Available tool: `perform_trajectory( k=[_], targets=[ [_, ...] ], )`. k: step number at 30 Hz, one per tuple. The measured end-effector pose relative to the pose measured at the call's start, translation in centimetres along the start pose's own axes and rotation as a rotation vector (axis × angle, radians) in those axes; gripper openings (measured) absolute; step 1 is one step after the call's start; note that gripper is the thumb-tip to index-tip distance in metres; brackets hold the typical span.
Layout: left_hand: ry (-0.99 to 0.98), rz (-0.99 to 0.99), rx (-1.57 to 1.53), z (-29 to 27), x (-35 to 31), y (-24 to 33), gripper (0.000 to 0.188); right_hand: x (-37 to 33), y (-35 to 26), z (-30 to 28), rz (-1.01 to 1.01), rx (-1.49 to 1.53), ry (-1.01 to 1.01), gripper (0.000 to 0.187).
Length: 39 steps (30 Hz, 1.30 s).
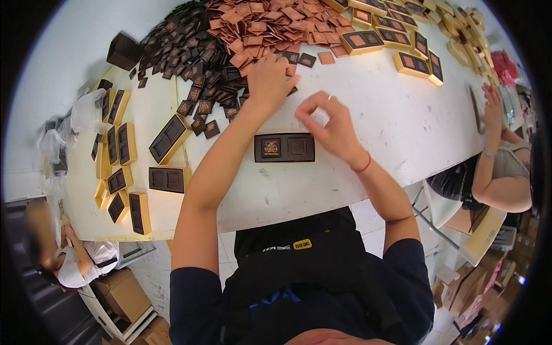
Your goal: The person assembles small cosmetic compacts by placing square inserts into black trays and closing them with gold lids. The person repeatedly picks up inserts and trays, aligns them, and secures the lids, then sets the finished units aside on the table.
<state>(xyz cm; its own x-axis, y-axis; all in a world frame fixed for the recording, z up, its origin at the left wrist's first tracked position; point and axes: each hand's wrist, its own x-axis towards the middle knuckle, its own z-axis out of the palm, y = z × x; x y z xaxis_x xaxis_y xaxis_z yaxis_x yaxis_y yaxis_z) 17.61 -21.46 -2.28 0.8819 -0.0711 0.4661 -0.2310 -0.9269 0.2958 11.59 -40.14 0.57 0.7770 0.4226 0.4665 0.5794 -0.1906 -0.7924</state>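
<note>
My left hand (269, 81) reaches to the near edge of a pile of small wrapped squares, which look like chocolates. Its fingers and thumb close around an orange-brown square (291, 69). My right hand (332, 125) hovers above the table, just right of an open box, fingers curled and thumb and forefinger pinched with nothing visible between them. The box (306, 160) lies near the table's front edge, with a dark two-compartment insert. A dark wrapped square (271, 148) fills its left compartment; the right one (298, 147) holds nothing.
Dark squares (178, 52) and orange-brown squares (276, 26) are heaped at the back. Several gold boxes with dark inserts (167, 179) stand left; filled boxes (362, 40) stand back right. Other people's hands (492, 106) show at the right and far left. A black container (123, 50) stands back left.
</note>
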Motion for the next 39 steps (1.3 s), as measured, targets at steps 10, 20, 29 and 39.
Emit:
perform_trajectory(
  k=[10, 20, 29, 39],
  targets=[
    [-0.211, 0.008, -0.364, -5.2, 0.3, 3.0, 0.04, 1.5, 2.0, -1.7, 0.103, 0.092, 0.271, 0.047],
    [-0.236, 0.059, -0.359, -12.3, -12.9, 1.5, 0.041, -2.8, -2.5, 0.3, 0.201, 0.126, -0.031, 0.019],
    [-0.199, 0.243, -0.14, -11.0, -17.4, 1.3, 0.059, -6.5, -3.4, 3.0, 0.13, -0.31, 0.175, 0.026],
    [-0.182, 0.197, -0.204, -10.6, -18.0, 1.9, 0.059, -8.5, -5.9, 1.2, 0.021, -0.636, -0.303, 0.06]
  ],
)
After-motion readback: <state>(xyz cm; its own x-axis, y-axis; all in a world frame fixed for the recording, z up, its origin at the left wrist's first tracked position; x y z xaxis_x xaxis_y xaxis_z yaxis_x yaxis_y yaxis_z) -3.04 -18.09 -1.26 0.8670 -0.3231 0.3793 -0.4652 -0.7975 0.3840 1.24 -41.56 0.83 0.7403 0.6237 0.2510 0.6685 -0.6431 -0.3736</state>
